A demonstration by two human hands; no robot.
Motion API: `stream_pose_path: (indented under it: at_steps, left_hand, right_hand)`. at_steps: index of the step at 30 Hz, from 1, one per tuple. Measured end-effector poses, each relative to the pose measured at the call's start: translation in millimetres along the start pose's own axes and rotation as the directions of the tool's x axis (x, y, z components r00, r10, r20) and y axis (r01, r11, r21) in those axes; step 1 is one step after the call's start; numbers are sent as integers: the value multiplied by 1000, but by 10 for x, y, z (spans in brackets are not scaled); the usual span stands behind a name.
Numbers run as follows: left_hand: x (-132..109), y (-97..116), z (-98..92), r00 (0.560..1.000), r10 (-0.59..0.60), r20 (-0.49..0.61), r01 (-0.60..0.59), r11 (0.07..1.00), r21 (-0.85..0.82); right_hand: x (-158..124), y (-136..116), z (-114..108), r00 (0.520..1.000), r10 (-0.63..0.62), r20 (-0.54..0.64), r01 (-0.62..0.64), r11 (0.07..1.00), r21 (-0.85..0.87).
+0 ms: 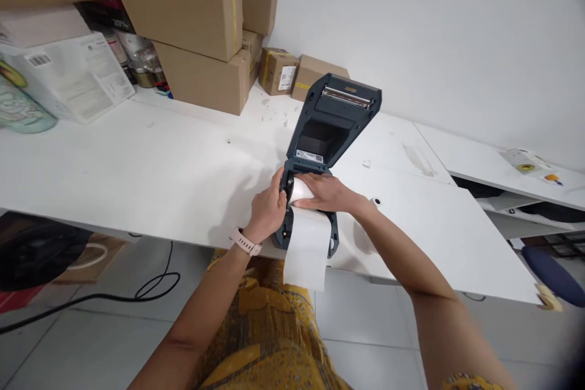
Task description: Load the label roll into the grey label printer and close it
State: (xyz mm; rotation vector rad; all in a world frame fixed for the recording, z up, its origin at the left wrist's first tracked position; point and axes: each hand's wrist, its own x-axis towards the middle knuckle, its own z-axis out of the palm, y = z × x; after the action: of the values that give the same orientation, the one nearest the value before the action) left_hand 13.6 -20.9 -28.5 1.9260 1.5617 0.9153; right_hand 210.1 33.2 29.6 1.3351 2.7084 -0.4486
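A dark label printer [315, 161] stands at the table's front edge with its lid [340, 116] tipped up and back. Inside its bay lies a white paper roll [300, 187]. A strip of paper [307, 250] runs from the bay out over the front and hangs past the table edge. My right hand [329, 192] is around the roll, thumb on the near side and fingers over the far side. At the printer's left wall, my left hand [269, 210] grips the side by the roll holder; its fingertips are partly hidden.
Another white roll [375, 202] is on the table, partly behind my right forearm. Cardboard boxes [201, 73] are stacked at the back left, with a white carton [91, 79] beside them. A black cable [150, 292] lies on the floor at left.
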Motion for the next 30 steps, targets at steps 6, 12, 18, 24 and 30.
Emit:
stream_pose_path:
  at_steps: [6, 12, 18, 24, 30]
  left_hand:
    - [-6, 25, -34, 1000, -8, 18, 9, 999, -40]
    - [-4, 45, -48, 999, -43, 23, 44, 996, -76]
    - [-6, 50, -41, 997, -78, 22, 80, 990, -117]
    - [-5, 49, -43, 999, -48, -21, 46, 996, -81]
    - [-432, 210, 49, 870, 490, -58, -479, 866, 143]
  right_hand:
    - [-689, -345, 441, 951, -195, -239, 196, 980, -21]
    - [-979, -725, 935, 921, -78, -382, 66, 997, -45]
    - [-968, -860, 996, 901, -19, -433, 6, 999, -32]
    - [-959, -910, 1021, 910, 6, -416, -10, 1000, -7]
    - [-1188, -750, 690, 901, -19, -434, 195, 910, 365]
